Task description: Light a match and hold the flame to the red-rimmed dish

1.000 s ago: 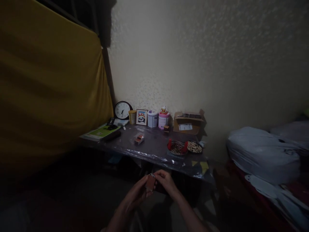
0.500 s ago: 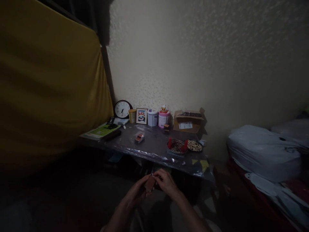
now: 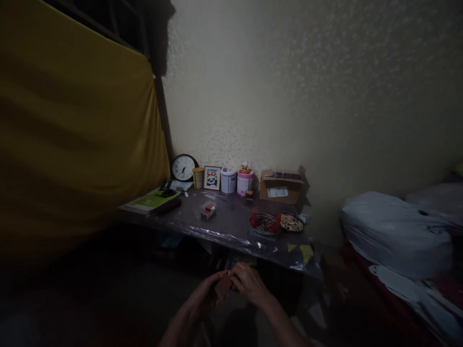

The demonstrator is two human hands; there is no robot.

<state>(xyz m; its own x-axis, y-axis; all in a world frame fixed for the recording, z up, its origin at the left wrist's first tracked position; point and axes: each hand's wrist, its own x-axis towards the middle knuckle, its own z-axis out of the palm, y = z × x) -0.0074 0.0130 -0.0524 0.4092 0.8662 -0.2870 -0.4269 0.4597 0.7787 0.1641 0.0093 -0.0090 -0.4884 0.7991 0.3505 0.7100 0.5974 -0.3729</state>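
Low in the view, in front of the table edge, my left hand [image 3: 202, 295] is closed around a small flat brown matchbox [image 3: 223, 286]. The box is tilted, its broad brown face towards me. At its upper right corner, the fingers of my right hand [image 3: 249, 284] are pinched together. A small pale spot shows at the box's top edge between the fingertips, too small and dark to make out. Beyond my hands, a round dish of dark red-tipped sticks [image 3: 265, 225] stands on the table, with a dish of pale sticks [image 3: 291, 222] on its right.
The table [image 3: 231, 217] has a plastic cover. On it are small brown boxes in clear wrap [image 3: 209, 210], a green book [image 3: 150, 200], a clock [image 3: 183, 167], a picture frame [image 3: 211, 178], tins [image 3: 228, 181] and a carton [image 3: 278, 193]. White bags [image 3: 398, 231] lie right.
The view has tilted up slightly, so the table and my hands sit lower. Both hands stay together on the matchbox, with little shift between them.
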